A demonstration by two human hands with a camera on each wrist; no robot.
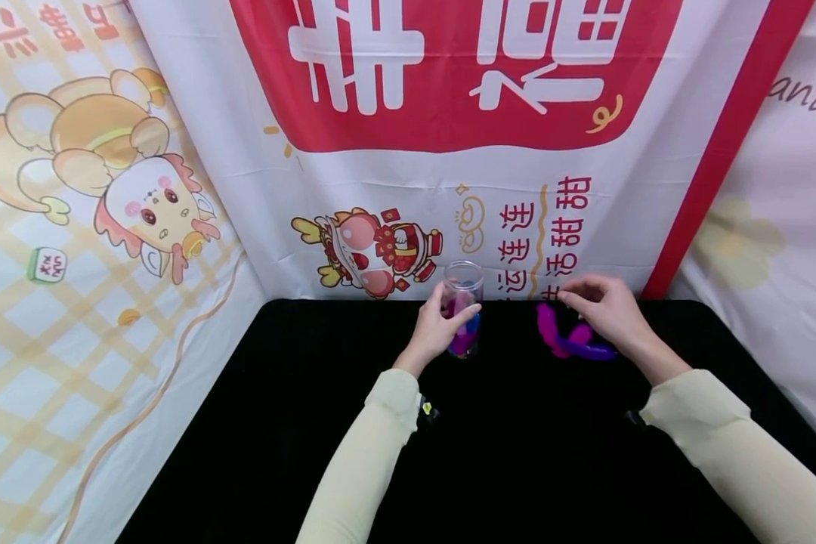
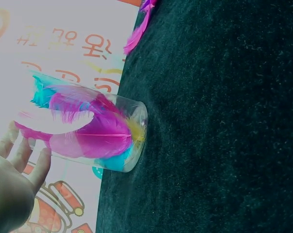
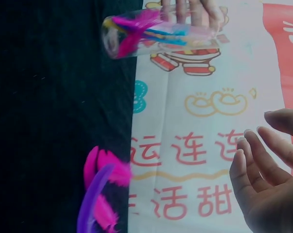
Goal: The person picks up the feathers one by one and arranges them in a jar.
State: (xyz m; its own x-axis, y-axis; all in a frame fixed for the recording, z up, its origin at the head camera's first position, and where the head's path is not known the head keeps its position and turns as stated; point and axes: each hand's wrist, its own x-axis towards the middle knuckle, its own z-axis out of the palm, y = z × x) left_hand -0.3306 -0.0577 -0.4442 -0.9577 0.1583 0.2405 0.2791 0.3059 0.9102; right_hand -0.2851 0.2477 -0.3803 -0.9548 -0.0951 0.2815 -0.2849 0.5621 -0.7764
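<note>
A white cloth (image 1: 211, 151) printed with a large red panel hangs behind the clear jar (image 1: 463, 284), and the black table (image 1: 517, 453) spreads in front of the jar and to both sides of it. Far to the jar's left, a second cloth (image 1: 13, 317) carries a yellow check and cartoon animals. Two pale sleeves (image 1: 360, 461) reach forward from the near side of the jar. The left hand (image 1: 437, 330) is wrapped round the jar, thumb across its near side; the right hand (image 1: 610, 311), well apart to the jar's right, has its fingers bent, thumb clear of them, with nothing in its grasp. The jar itself is upright over the table's far part; whether its base touches the cloth is hard to tell. Inside it are packed magenta feathers (image 2: 93, 141), blue feathers (image 2: 114, 161) and, at the bottom, a bit of yellow feather (image 2: 136, 129). To the right of the jar, below the right hand, pink feathers (image 1: 549, 329) and a slimmer purple feather (image 1: 595, 352) lie together on the table.
</note>
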